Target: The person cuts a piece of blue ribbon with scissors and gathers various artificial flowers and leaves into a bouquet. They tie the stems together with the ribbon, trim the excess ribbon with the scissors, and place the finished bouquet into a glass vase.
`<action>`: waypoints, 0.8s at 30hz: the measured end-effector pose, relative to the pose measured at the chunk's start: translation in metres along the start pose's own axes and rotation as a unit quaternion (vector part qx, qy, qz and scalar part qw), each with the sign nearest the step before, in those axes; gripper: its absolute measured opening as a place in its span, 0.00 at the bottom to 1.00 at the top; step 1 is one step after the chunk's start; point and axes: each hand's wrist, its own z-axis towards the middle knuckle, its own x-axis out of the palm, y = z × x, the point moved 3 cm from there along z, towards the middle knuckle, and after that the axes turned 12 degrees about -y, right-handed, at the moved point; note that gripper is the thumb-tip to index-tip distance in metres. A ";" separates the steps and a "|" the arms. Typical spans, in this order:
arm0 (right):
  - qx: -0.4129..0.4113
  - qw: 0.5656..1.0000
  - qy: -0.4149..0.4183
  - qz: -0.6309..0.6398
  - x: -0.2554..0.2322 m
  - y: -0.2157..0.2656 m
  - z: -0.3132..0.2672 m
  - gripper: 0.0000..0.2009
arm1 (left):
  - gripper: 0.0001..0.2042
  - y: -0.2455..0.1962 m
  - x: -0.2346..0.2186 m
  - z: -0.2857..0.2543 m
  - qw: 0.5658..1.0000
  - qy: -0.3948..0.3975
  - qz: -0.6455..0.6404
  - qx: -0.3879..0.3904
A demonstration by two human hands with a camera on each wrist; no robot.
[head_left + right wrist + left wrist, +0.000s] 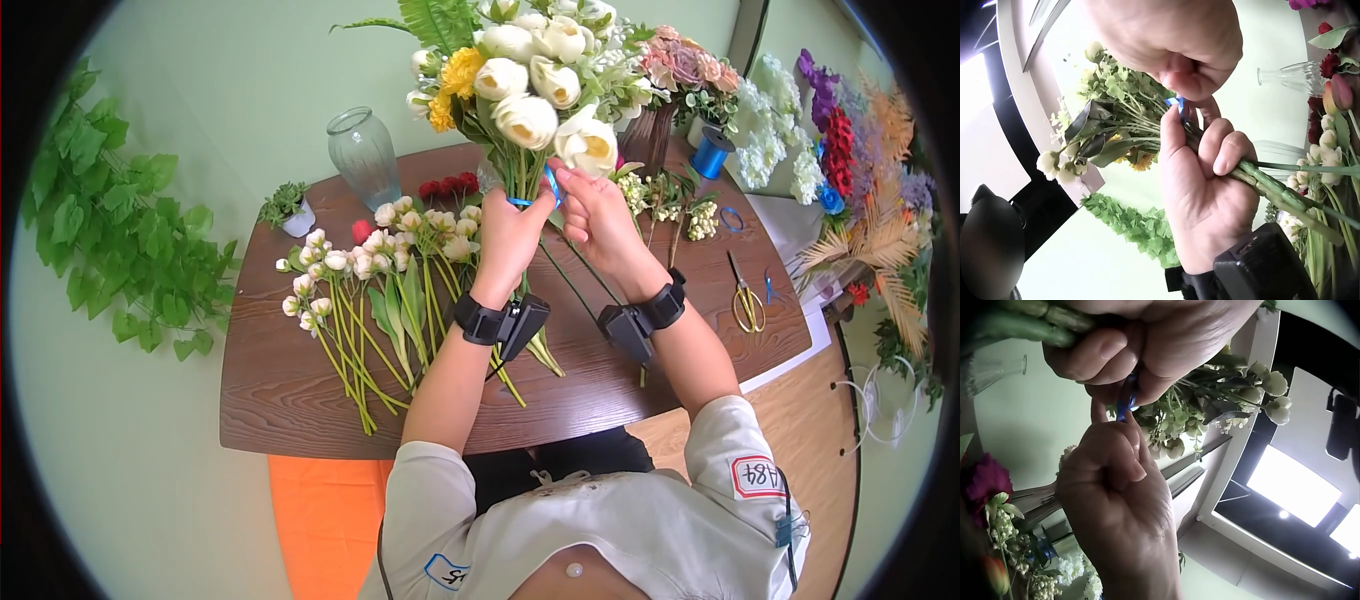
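My left hand [512, 232] grips the gathered green stems [1272, 187] of a bouquet [535, 90] of white and yellow flowers with a fern leaf, held up above the table. A blue ribbon [550, 187] crosses the stems just under the blooms. My right hand [600, 222] pinches this ribbon between thumb and fingers, right beside the left hand. In the right wrist view the left fingers curl round the stems, with the ribbon [1177, 104] at the thumb tip. The left wrist view shows the ribbon [1125, 403] stretched between both hands.
White flower stems [380, 300] lie across the wooden table [600, 385]. Behind them stand a glass vase [364, 155] and a small potted plant [287, 208]. At right are a blue ribbon spool [711, 152], scissors [746, 295] and berry sprigs [703, 221]. More flowers [840, 150] crowd the far right.
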 end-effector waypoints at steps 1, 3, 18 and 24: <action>0.007 1.000 -0.017 -0.017 -0.002 -0.001 0.002 0.16 | 0.03 -0.001 0.000 -0.001 1.000 0.000 0.000 -0.001; 0.013 1.000 -0.016 -0.022 -0.004 -0.003 0.004 0.15 | 0.03 -0.003 0.002 -0.002 1.000 0.011 -0.016 0.011; -0.226 0.943 -0.024 -0.244 0.007 0.005 -0.013 0.07 | 0.02 -0.006 0.001 -0.005 0.998 0.002 -0.032 -0.057; -0.117 0.985 -0.037 -0.124 -0.001 0.002 -0.003 0.07 | 0.02 -0.009 0.003 -0.007 0.996 0.013 -0.048 -0.070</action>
